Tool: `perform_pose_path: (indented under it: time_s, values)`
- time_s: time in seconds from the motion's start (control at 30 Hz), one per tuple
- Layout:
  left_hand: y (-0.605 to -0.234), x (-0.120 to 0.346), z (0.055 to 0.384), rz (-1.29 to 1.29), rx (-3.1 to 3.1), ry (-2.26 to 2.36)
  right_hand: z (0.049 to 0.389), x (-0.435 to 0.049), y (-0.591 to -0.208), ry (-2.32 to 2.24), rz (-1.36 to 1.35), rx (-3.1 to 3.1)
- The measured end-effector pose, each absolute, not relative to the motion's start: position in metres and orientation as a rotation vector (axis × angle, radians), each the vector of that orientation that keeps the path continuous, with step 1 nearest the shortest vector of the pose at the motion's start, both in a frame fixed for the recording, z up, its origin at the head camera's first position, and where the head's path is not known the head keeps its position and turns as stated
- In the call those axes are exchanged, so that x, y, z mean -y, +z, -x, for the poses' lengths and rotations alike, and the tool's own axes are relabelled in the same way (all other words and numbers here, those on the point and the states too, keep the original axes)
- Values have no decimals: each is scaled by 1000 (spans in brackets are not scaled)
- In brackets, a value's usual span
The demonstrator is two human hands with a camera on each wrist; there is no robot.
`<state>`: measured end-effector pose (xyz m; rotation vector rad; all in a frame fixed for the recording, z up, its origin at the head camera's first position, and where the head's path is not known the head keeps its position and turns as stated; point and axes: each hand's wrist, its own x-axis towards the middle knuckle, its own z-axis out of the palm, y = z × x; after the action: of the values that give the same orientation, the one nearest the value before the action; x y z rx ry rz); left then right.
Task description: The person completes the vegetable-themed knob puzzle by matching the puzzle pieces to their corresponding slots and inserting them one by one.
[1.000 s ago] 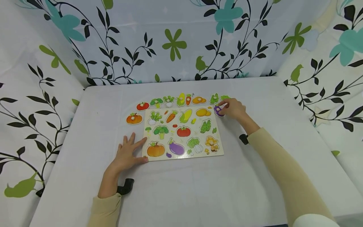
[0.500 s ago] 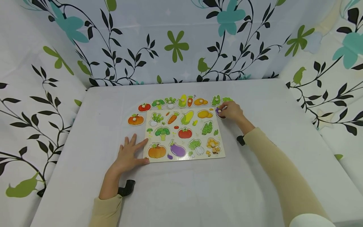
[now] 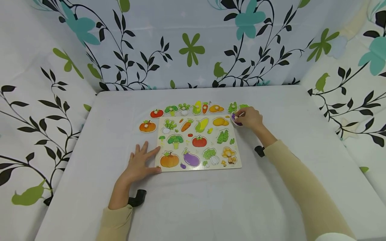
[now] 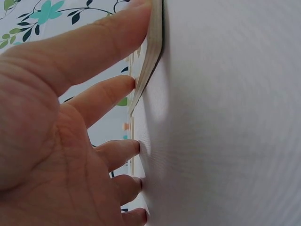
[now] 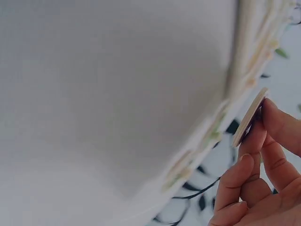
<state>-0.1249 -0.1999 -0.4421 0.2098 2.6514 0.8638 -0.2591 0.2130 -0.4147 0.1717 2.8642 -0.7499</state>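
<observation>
Puzzle board is laid flat on the white table, between the person's two hands. Its left side is touched by the thumb and forefinger of the left hand, whose fingers are spread with nothing grasped. By the right hand, at the board's far right corner, the eggplant piece is pinched; in the right wrist view it is seen tilted, seemingly clear of the table. The step in hand is judged to be the moving of this piece while the board is steadied. For the next move, a firm pinch and a levelled piece, lined up with the eggplant picture, would be called for. One board is counted, bearing eleven large pictures. Besides the held piece, nine loose pieces are counted along its far side: one each of pumpkin, tomato, broccoli, turnip, corn, carrot and potato, plus two green pieces, one partly hidden.
</observation>
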Motion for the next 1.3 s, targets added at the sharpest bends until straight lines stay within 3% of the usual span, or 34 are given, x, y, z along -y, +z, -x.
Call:
perform_pose_path:
  time_s: [0.37,0.53,1.3]
  values:
    - [-443,200,127,-211,-2647,868,191,-120,-404,-785,411,-2740]
    - [-442,200,127,-216,-2656,861,170,-83,-409,-761,555,-2657]
    - [-444,200,127,-226,-2662,854,162,-58,-428,-690,689,-2572]
